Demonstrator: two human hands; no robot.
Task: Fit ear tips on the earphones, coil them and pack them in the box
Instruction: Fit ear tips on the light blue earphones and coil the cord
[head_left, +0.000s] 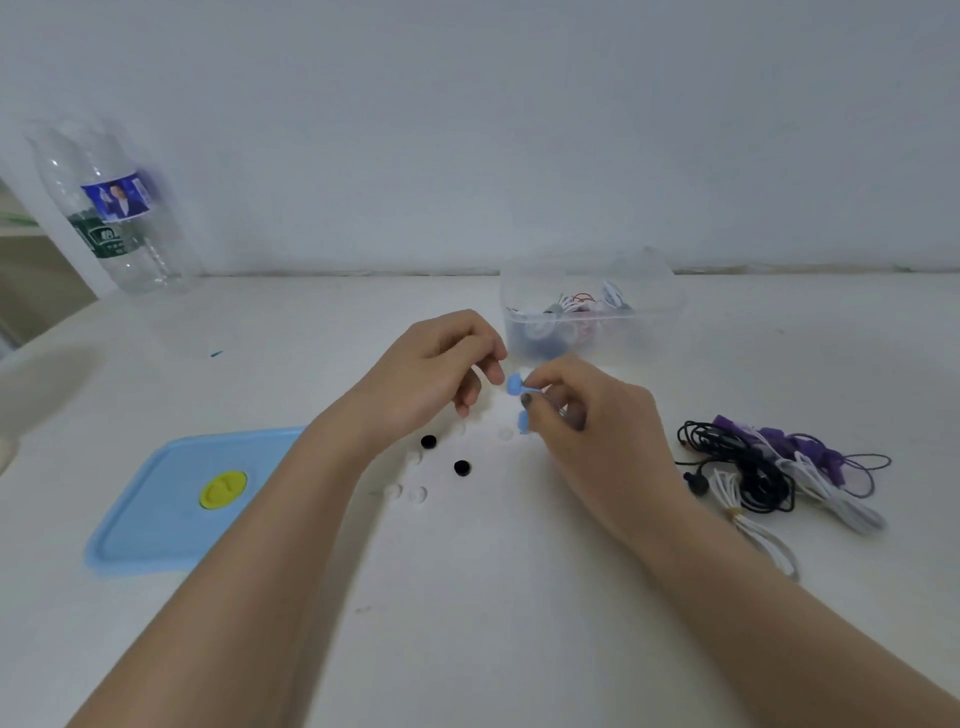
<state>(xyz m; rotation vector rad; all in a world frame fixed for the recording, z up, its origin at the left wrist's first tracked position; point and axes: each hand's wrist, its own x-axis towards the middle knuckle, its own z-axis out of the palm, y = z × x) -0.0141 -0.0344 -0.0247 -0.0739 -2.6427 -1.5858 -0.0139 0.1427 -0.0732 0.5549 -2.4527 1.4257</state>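
While right hand (576, 410) pinches blue earphones (515, 384) mid-frame, left hand (441, 364) hovers curled, apparently empty. Judged step: tip fitting. Next: fetch a loose ear tip (417, 494); box (592, 306) waits behind.

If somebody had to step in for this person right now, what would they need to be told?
Right hand pinches the blue earphones; left hand is curled beside them, and I cannot tell whether it holds a tip.
Loose black ear tips and clear ear tips lie on the table.
Box is open with some earphones inside; its blue lid lies left.
Left: finish the blue pair, then the tangled earphones on the right.
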